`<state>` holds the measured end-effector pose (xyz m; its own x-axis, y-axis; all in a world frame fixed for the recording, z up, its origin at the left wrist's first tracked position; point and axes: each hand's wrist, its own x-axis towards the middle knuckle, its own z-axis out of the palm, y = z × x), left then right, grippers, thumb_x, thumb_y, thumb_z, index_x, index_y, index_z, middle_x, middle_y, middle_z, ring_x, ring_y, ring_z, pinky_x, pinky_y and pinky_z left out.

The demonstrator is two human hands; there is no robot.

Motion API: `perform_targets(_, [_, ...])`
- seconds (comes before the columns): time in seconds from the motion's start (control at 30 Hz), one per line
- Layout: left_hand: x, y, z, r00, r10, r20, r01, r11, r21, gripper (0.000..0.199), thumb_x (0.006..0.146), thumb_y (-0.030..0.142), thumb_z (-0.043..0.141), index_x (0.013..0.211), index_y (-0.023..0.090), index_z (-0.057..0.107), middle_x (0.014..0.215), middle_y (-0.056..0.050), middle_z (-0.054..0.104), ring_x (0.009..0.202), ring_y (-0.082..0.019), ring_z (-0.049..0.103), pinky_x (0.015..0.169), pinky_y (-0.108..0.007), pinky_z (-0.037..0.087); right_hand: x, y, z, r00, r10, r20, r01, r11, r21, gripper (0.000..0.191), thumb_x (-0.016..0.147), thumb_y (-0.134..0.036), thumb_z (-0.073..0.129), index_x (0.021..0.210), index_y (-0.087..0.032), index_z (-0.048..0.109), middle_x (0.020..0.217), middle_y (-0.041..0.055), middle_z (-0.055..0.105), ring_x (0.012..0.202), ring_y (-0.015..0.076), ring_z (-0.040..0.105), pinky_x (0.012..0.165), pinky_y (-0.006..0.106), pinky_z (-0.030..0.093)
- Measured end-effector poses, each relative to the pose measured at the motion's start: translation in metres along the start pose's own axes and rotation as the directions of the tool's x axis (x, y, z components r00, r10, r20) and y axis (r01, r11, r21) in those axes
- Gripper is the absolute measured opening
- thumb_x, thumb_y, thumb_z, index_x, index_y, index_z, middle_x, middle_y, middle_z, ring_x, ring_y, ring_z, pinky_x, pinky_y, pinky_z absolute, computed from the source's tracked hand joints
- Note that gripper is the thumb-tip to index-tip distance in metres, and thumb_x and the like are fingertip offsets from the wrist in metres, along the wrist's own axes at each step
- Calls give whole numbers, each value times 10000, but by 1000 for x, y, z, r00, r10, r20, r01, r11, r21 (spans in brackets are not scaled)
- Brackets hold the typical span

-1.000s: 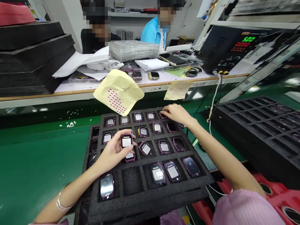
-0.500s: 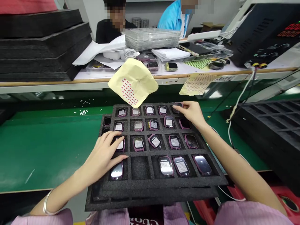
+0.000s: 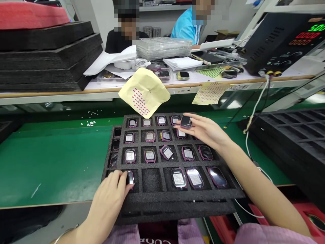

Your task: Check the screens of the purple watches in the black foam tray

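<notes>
A black foam tray point(image 3: 177, 196) holds several purple-framed smartwatches in its square pockets, most of them with a lit white screen. My right hand point(image 3: 209, 132) holds a dark-screened smartwatch point(image 3: 186, 122) between thumb and fingers, raised over the back right of the tray. At the front left pocket, my left hand point(image 3: 108, 195) is closed with fingertips and thumb at the edges of another smartwatch point(image 3: 130, 179), partly hiding it. The pocket right of it point(image 3: 151, 180) has no watch in it. A second foam tray point(image 3: 109, 162) with dark-screened watches lies underneath.
Yellow sticker sheets point(image 3: 144, 93) hang from the shelf edge point(image 3: 177, 86) behind the tray. Stacked black foam point(image 3: 50, 64) stands back left, more foam trays point(image 3: 297, 145) at right. A power supply point(image 3: 281, 44) and a white cable point(image 3: 250, 135) are at right. Two people sit opposite.
My right hand has lifted a smartwatch out of the back right pocket and brought it left. My left hand has moved toward me and closed on the front left watch.
</notes>
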<state>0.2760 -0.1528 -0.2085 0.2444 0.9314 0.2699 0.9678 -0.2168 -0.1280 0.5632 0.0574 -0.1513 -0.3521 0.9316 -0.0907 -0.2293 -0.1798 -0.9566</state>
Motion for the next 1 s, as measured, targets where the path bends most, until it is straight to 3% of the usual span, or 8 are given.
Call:
perform_targets(0.13, [-4,5,0,998,-25,62,22,999,45,273,945,249,455,1153,123,578,932,-98,589,789,-222,575,610,-320,489,-7,-1,10,993,46,104,-51,998,42,360,867,-182,619,1215,-146,534,1100,142,692,1037,296,664,1081,575,349])
perform_targets(0.27, [-2,3,1,994,18,103,-20,1000,11,296,929,150,441,1198,142,565,1081,-136,589,897,-264,578,709,-381,520,-12,-1,17,986,26,167,-27,1000,5,404,866,-226,654,1252,-183,542,1068,107,706,1021,278,672,1055,536,394])
perform_targets(0.4, [4,-12,2,980,16,198,51,943,-330,265,949,216,431,1190,210,540,1117,-90,584,978,-238,569,799,-363,516,-13,1,17,982,8,189,1,999,-49,395,863,-269,670,1241,-219,568,1034,86,714,959,250,694,927,434,509])
perform_targets(0.57, [13,-26,0,946,-9,323,237,697,-676,227,917,401,498,1054,235,569,917,-39,575,854,-202,578,765,-333,496,-13,5,18,983,12,181,5,996,-93,427,840,-275,695,1250,-227,582,1051,96,711,889,213,701,728,306,539])
perform_targets(0.67, [25,-26,-7,944,13,331,289,455,-843,196,936,375,462,953,224,586,984,-57,563,917,-199,589,810,-325,487,-13,0,21,983,-27,184,48,993,-110,395,801,-268,733,1181,-211,639,1022,93,719,861,210,699,727,319,534])
perform_targets(0.77, [49,-26,-14,935,-8,354,354,17,-935,184,935,366,478,990,206,550,1108,-80,570,955,-198,634,865,-332,495,-13,-8,25,977,-79,196,103,988,-114,390,795,-273,738,1167,-197,651,971,85,728,824,213,702,757,357,537])
perform_targets(0.87, [83,-22,-19,905,-15,425,398,-323,-859,241,898,342,563,1084,193,529,926,-54,640,799,-174,670,772,-306,524,-11,-13,29,961,-92,263,112,992,-62,433,813,-290,721,1221,-190,614,957,89,729,803,213,704,770,375,541])
perform_targets(1.0, [122,-11,-18,894,30,448,398,-514,-760,367,839,330,641,1141,135,567,788,-27,604,664,-116,597,598,-226,501,-7,-3,29,925,-41,378,44,999,1,420,852,-295,685,1245,-189,582,979,114,725,782,203,704,719,339,541])
